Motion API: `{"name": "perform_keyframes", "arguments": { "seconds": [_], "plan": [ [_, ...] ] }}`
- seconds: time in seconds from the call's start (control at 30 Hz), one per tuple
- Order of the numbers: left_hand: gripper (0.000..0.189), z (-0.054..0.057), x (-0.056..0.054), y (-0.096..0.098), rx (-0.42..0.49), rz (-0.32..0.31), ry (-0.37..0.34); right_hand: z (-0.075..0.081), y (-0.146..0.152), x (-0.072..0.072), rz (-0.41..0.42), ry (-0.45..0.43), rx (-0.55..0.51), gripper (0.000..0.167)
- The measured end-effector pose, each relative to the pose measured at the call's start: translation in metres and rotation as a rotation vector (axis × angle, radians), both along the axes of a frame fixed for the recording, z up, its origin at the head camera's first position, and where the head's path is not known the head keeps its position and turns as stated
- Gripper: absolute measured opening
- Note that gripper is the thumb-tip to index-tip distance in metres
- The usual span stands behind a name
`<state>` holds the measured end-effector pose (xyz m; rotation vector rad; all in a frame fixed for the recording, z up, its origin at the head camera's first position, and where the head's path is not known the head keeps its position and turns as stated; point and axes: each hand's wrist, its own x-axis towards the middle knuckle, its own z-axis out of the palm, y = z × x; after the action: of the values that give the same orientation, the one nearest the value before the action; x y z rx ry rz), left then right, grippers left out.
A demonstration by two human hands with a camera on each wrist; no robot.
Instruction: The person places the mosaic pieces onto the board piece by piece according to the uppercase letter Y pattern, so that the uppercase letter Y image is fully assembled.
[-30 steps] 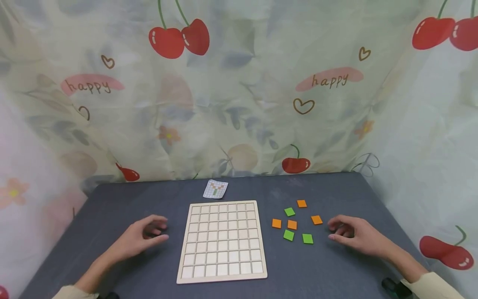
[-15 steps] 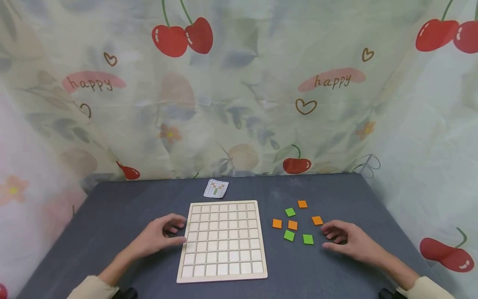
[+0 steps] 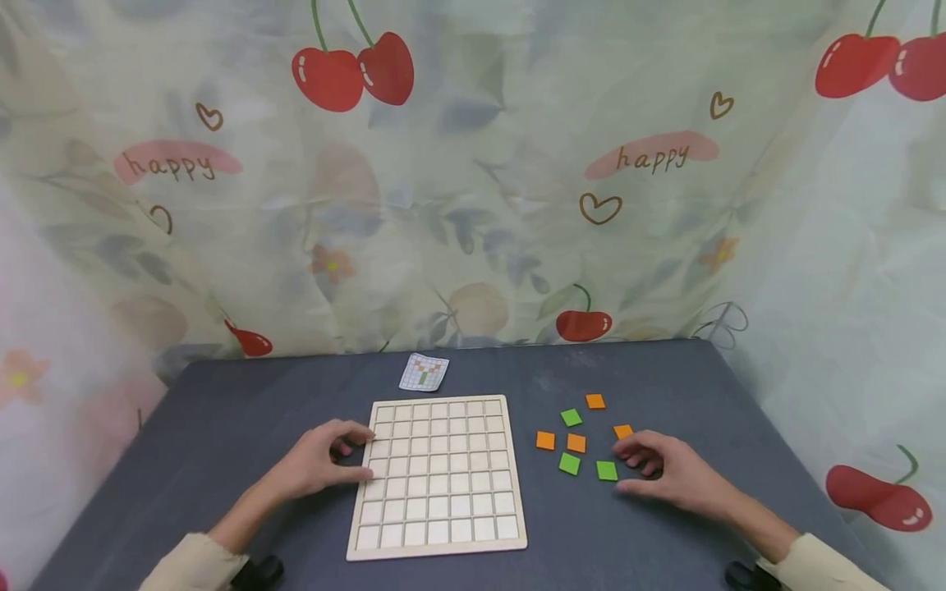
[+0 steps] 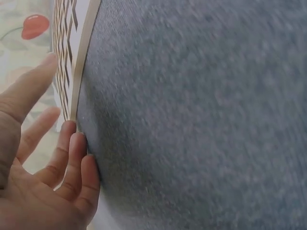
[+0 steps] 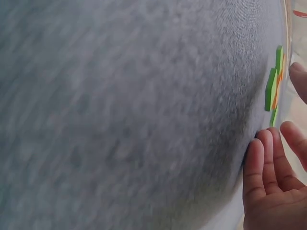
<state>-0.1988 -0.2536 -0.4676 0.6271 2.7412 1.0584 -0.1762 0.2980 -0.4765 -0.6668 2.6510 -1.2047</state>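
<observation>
A pale wooden board (image 3: 439, 476) with a grid of square recesses lies flat on the dark table. My left hand (image 3: 318, 461) is at its left edge, thumb and fingertips at the rim, fingers loosely bent; the left wrist view shows the fingers (image 4: 69, 158) beside the board's edge. My right hand (image 3: 668, 469) hovers low by the loose square tiles and holds nothing. Closest to it are a green tile (image 3: 607, 471) and an orange tile (image 3: 623, 432), the latter partly covered by the fingers. Green tiles (image 5: 271, 90) also show ahead of the fingertips in the right wrist view.
Other orange tiles (image 3: 576, 443) and green tiles (image 3: 571, 418) lie scattered right of the board. Behind the board is a small paper card (image 3: 424, 372) with a coloured grid pattern. A printed curtain (image 3: 443, 180) hangs along the table's back edge.
My left hand has moved right from the bare table to the board's left edge. My right hand has moved left, closer to the tiles. Board and tiles have stayed put.
</observation>
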Motion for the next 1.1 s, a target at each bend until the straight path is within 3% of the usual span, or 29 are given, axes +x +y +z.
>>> {"name": "perform_keyframes", "arguments": {
  "seconds": [0.43,1.1],
  "plan": [
    [0.052,-0.004,-0.004,-0.001,-0.025,0.025,0.001,-0.002,-0.018,-0.006,0.028,0.024,0.020,0.047],
    [0.049,-0.006,-0.009,0.001,-0.033,0.007,-0.015,0.001,-0.024,-0.010,0.070,0.027,0.074,0.026]
  ]
}}
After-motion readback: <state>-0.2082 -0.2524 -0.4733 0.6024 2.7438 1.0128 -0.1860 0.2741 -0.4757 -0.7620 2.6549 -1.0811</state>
